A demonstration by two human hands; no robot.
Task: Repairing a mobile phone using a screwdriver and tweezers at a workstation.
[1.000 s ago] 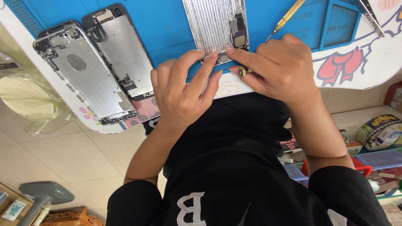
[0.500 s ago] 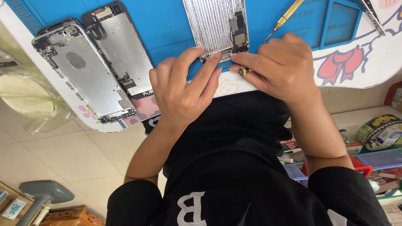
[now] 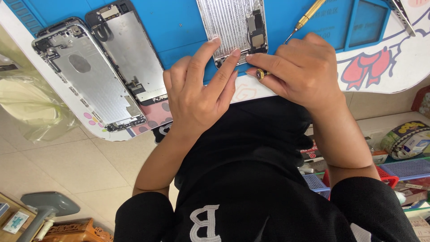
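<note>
While both hands meet at the near end of the opened phone housing (image 3: 233,31) on the blue mat (image 3: 179,27), the left hand (image 3: 197,89) presses two fingertips on its lower edge, grasping nothing. The right hand (image 3: 304,71) has its grip clenched round a gold-tipped screwdriver (image 3: 301,23), tip hidden by the fingers. To the side lie a stripped frame (image 3: 87,76) and a screen assembly (image 3: 130,54), already separated. I'd judge disassembly well along, with small parts still mounted in the housing.
</note>
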